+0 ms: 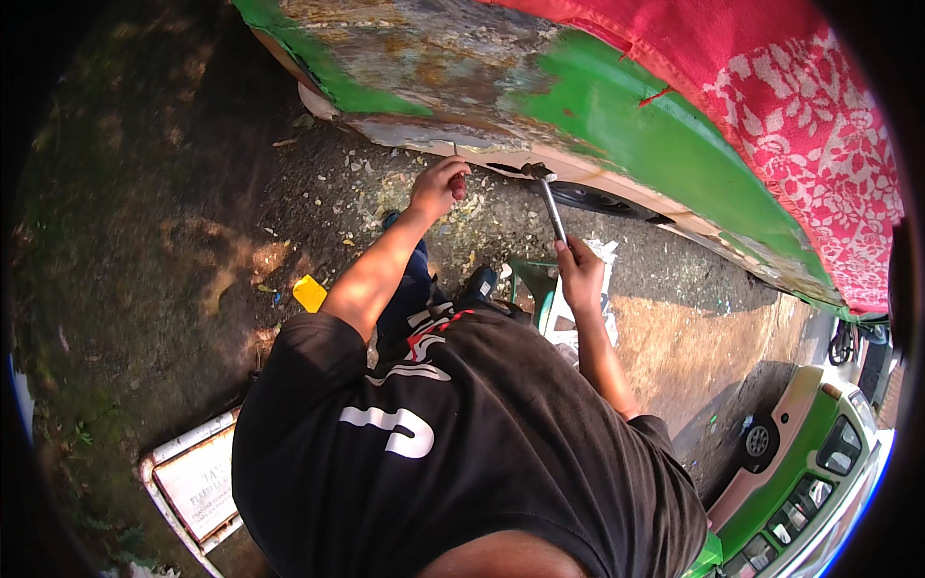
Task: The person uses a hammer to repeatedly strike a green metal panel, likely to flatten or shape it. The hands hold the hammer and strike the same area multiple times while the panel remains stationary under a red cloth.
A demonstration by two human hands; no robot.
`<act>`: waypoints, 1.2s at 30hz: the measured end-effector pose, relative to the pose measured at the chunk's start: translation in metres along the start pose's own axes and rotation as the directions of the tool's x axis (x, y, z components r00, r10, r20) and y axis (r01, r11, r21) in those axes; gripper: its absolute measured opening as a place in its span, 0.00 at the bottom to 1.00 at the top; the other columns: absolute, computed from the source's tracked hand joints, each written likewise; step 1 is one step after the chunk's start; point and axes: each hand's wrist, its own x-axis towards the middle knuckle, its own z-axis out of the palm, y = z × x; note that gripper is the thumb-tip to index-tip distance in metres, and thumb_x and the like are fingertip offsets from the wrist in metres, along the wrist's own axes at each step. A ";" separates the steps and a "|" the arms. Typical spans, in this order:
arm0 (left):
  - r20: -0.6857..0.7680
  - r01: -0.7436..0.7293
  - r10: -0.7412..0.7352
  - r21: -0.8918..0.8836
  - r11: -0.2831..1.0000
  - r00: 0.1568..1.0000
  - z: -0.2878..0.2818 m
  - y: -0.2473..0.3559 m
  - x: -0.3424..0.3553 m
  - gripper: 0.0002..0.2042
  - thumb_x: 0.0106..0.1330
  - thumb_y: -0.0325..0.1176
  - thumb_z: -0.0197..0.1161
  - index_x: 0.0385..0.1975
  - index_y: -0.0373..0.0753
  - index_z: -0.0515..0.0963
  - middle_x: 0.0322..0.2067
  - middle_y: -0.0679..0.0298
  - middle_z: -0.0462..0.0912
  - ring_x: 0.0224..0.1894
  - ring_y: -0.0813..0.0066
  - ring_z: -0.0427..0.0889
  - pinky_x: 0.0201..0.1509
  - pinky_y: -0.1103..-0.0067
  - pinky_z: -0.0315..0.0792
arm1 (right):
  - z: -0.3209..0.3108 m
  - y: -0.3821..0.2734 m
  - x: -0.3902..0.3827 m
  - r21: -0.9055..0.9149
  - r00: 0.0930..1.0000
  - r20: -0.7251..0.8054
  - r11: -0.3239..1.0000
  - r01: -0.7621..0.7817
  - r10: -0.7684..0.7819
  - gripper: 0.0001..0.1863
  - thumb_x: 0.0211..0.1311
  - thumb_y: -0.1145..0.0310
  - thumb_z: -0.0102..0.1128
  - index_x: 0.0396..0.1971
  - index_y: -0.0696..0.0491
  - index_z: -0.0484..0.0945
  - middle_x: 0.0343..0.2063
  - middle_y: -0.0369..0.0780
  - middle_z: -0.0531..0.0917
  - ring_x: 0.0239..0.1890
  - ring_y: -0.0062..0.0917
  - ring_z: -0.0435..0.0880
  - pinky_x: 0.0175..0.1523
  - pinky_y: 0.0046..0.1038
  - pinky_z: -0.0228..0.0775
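Note:
My left hand is closed around what looks like a screwdriver, its reddish handle showing below the fingers. A thin shaft points up to the lower edge of the vehicle's body panel; its tip is too small to make out. To the right, my right hand grips a hammer by its handle. The hammer's dark head is near the panel's lower edge, a short way right of my left hand. Green paint covers part of the panel, while bare, rusty and greyish patches show elsewhere.
A red floral cloth drapes over the vehicle, above its dark wheel. Pale chips litter the ground below. A green stool stands by my legs, near a yellow piece. A framed sign lies behind left; a green-and-white vehicle stands behind right.

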 end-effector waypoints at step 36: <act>-0.288 0.171 -0.368 -0.533 0.829 0.884 -0.011 -0.054 0.029 0.05 0.65 0.26 0.66 0.36 0.32 0.79 0.31 0.67 0.84 0.37 0.85 0.80 0.46 0.84 0.73 | 0.015 -0.028 -0.015 -0.018 1.000 0.018 1.000 0.003 -0.002 0.18 0.65 0.60 0.63 0.44 0.62 0.82 0.20 0.36 0.79 0.25 0.15 0.73 0.31 0.22 0.66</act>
